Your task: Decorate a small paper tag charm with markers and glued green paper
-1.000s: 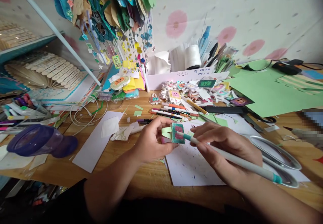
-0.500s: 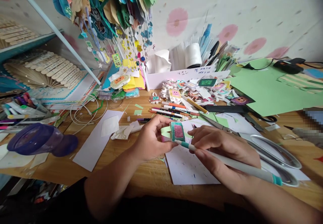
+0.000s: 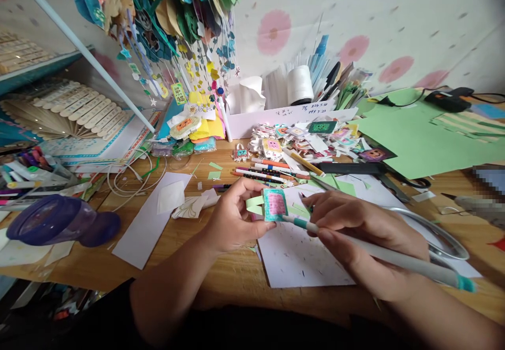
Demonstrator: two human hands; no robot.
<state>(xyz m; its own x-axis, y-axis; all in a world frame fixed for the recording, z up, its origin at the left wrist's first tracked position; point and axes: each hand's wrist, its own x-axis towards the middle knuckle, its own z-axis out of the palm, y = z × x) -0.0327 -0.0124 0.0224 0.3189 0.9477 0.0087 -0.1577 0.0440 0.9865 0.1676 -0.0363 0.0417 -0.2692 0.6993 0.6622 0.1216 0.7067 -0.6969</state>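
Note:
Between the thumb and fingers of my left hand (image 3: 236, 216) is a small paper craft piece (image 3: 275, 204), with a teal border, a pink middle and pale green paper strips sticking out on both sides. My right hand (image 3: 366, 229) grips a white marker (image 3: 394, 254) with teal ends. The marker's tip meets the lower right edge of the craft piece, or comes very close to it. Below both hands lies a white sheet of paper (image 3: 300, 260) with small dark specks. Large scissors (image 3: 445, 239) lie partly hidden behind my right hand.
Several pens (image 3: 272, 170) lie beyond my hands, before a heap of paper cutouts (image 3: 292, 142). A purple cup (image 3: 59, 221) lies on its side at left, near a white cable (image 3: 114, 182). Green paper (image 3: 414, 145) covers the back right. Paper decorations (image 3: 189, 34) hang above.
The craft piece has turned to face me more, showing its pink middle more fully. My right hand and the marker have shifted slightly to the right, covering more of the scissors.

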